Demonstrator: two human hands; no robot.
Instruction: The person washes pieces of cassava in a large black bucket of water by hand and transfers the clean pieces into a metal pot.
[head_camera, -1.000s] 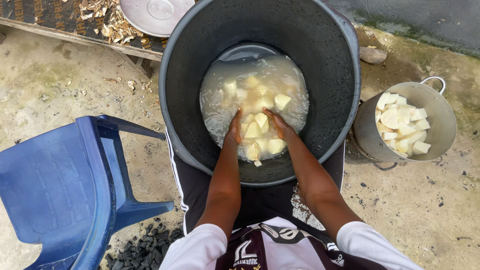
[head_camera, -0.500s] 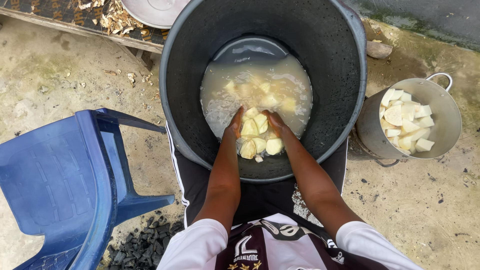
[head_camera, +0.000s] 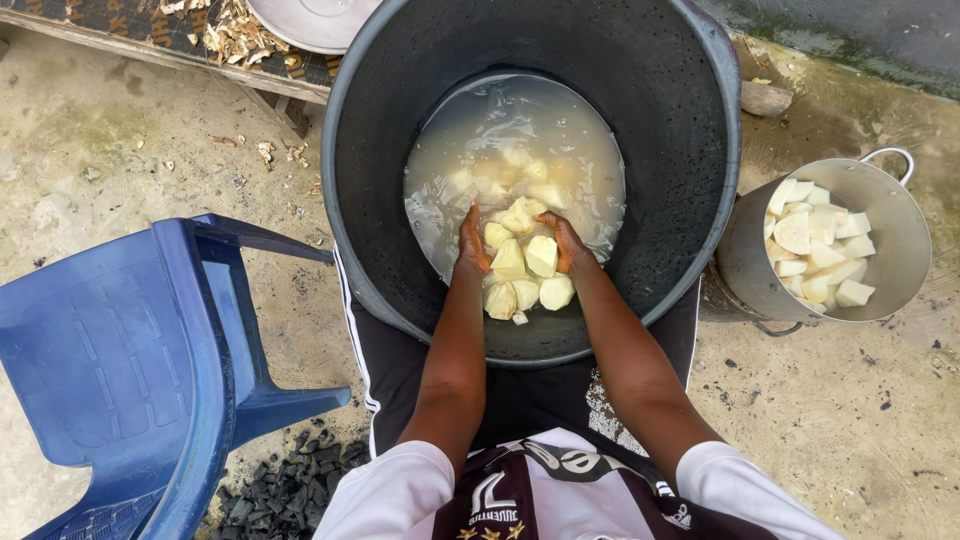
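A large dark grey tub (head_camera: 660, 90) stands tilted between my knees, with cloudy water (head_camera: 520, 130) pooled in it. Pale yellow cut tuber chunks (head_camera: 525, 260) lie heaped at the water's near edge. My left hand (head_camera: 470, 245) presses against the left side of the heap. My right hand (head_camera: 563, 243) presses against its right side, touching a chunk. Both hands cup the pile between them, fingers partly in the water.
A metal pot (head_camera: 880, 190) holding more cut chunks stands at the right. A blue plastic chair (head_camera: 130, 360) is at the left, charcoal pieces (head_camera: 290, 490) below it. A metal lid (head_camera: 310, 20) and peelings (head_camera: 235, 40) lie on a board at the top left.
My hands have drawn closer together and scooped the chunks into a tighter heap at the water's near edge. The water has sloshed toward the far side.
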